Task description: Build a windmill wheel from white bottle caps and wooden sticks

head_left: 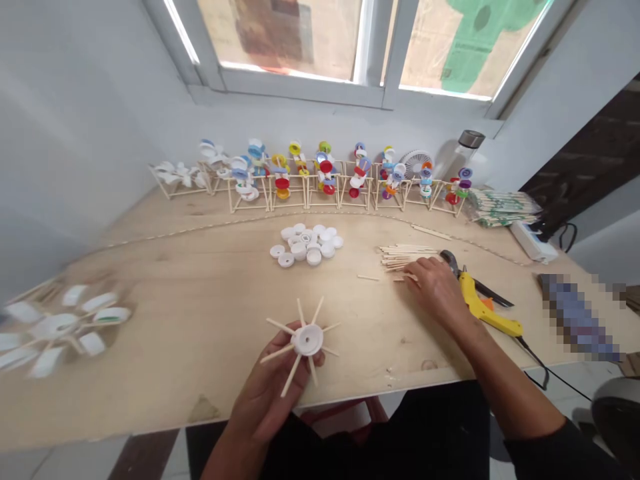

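My left hand [277, 377] is closed around a white bottle cap [307, 340] near the front edge of the table. Several thin wooden sticks radiate from the cap's side like spokes, and its open face with a small central hole is turned up. Over on the right, my right hand [434, 287] rests on the tabletop with its fingers bent down against the near side of a pile of wooden sticks [403, 252]. A short stick end [399, 280] shows at its fingertips. One loose short stick [369, 277] lies left of that hand.
White caps [300, 248] are heaped mid-table. A yellow glue gun [483, 307] and dark-handled pliers [450, 260] lie beside my right forearm. A finished-looking cap wheel [55, 327] sits at left. Small stick-framed wheels with coloured caps [325, 175] line the wall, near a power strip [534, 241].
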Demonstrator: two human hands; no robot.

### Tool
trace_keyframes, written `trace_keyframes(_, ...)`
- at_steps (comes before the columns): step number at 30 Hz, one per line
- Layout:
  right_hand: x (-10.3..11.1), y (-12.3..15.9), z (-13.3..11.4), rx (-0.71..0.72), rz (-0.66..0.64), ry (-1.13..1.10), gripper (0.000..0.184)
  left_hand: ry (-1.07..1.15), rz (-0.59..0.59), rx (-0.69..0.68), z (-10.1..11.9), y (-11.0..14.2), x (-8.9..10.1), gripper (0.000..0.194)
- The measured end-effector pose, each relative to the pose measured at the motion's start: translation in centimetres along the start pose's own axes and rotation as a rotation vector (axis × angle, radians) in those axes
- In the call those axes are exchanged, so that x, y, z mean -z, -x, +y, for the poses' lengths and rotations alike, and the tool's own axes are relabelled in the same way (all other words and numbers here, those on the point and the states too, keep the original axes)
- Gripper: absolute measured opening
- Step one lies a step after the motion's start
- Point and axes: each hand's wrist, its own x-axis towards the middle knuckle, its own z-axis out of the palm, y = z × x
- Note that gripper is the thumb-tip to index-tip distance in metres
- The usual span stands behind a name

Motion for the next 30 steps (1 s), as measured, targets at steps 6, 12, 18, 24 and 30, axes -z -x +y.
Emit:
trace_keyframes(6,-0.7,0.7,1.9,0.061,-0.059,0.004,0.011,-0.015,-0.005,-0.02,-0.1,0.1,-0.3,0.029)
trace_keyframes(12,-1.6,-0.3,2.9,0.147,-0.083,-0.041,0.013,-0.003,-0.013,-0.053,-0.2,0.6,-1.1,0.026)
trace_keyframes(18,-0.6,0.5,1.1,-0.057,-0.021,-0.452,0.007,-0.005,-0.016,-0.03,0.0,0.5,-1.0,0.025)
trace_keyframes(24,1.2,1.7,-3.2,-0.286,0.056,-1.513,0.034,0.003,-0.039,-0.02,-0.1,0.2,-0.5,0.026)
trace_keyframes(30,1.2,2.6,-5.2,-0.447,0.036,-1.857,0.019,-0.006,-0.013,-0.026,-0.1,0.3,-0.7,0.026)
